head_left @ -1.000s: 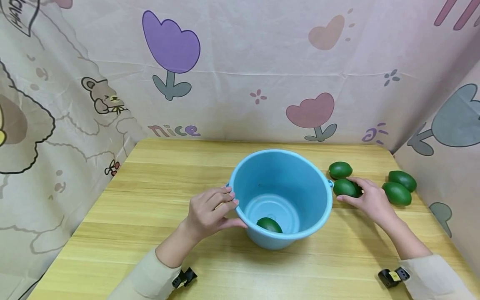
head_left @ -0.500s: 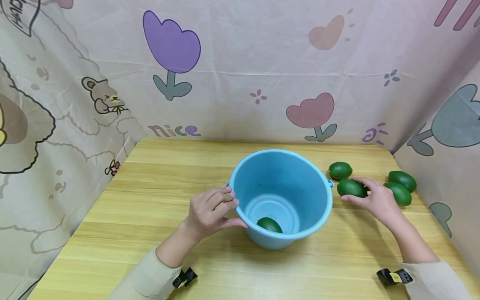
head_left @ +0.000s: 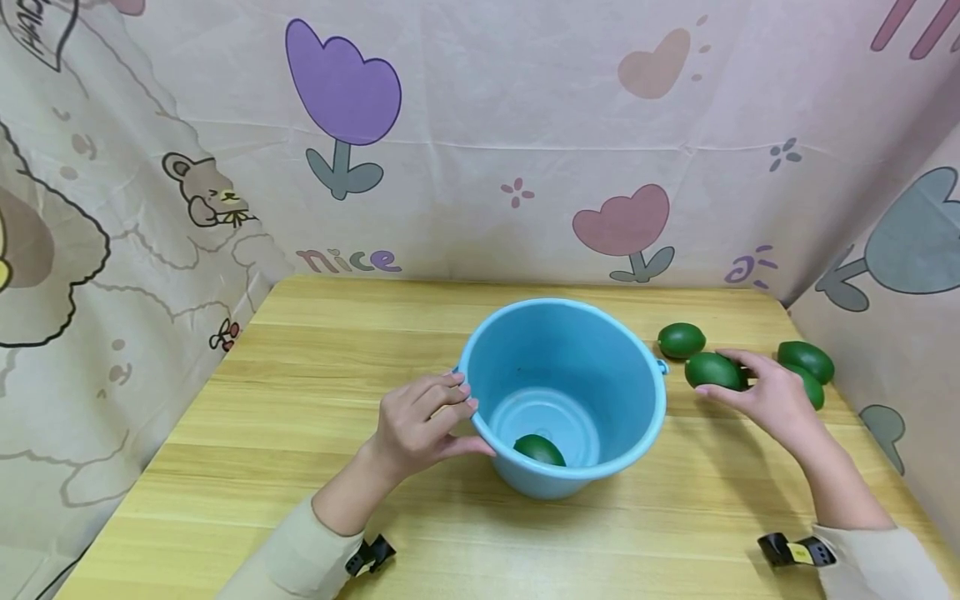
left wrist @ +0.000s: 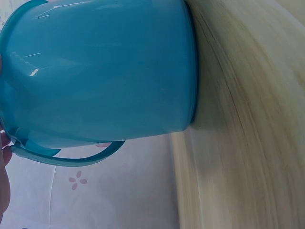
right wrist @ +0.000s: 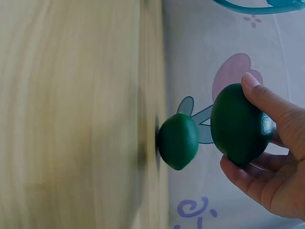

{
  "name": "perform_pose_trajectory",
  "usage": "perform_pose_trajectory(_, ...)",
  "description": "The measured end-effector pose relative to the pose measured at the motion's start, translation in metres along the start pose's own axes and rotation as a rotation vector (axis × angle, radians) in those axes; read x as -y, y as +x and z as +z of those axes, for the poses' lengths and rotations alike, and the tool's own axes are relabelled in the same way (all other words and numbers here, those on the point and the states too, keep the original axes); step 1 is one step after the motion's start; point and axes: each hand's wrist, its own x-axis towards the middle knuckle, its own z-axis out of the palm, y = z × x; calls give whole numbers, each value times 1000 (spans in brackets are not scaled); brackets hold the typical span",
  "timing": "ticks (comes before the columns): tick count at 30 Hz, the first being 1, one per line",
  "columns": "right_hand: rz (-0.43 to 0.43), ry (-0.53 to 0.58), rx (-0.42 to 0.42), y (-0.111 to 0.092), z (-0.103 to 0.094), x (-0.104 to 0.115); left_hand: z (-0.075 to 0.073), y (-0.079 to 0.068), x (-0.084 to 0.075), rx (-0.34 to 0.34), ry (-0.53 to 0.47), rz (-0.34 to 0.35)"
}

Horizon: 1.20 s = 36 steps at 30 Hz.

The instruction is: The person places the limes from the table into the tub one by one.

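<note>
A light blue bucket (head_left: 558, 354) stands upright mid-table in the head view, one dark green lime (head_left: 538, 449) lying on its bottom. My left hand (head_left: 423, 425) grips the bucket's left rim, thumb low and fingers over the edge. In the left wrist view the bucket (left wrist: 105, 67) fills the upper left, its handle (left wrist: 71, 161) hanging at the side. To the right of the bucket, my right hand (head_left: 768, 398) holds another lime (head_left: 711, 372) between thumb and fingers. The right wrist view shows this lime (right wrist: 238, 125) raised off the wooden surface.
Just behind the held lime, another lime (head_left: 681, 340) rests on the table (head_left: 315, 367). Two more, a rear lime (head_left: 806, 361) and a front lime (head_left: 815, 390) partly behind my right hand, lie near the right edge. A patterned cloth (head_left: 450, 167) hangs behind.
My right hand has lifted the lime and moved it a little to the right, away from the bucket. The left hand and the bucket have stayed in place.
</note>
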Motion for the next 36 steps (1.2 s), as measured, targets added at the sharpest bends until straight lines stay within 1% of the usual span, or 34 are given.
perform_pose_trajectory(12, -13, 15, -17, -2, -12, 3, 0, 0, 0, 3, 5, 1)
perform_pose_trajectory(25, -95, 28, -80, -2, -25, 4, 1, 1, 0, -5, 7, 3)
perform_pose_trajectory(29, -115, 44, -76, -1, -30, 7, 1, 1, 0, -3, 10, 3)
perform_pose_trajectory(36, -92, 44, -64, -1, -39, 12, 2, 1, 2, -19, 5, 18)
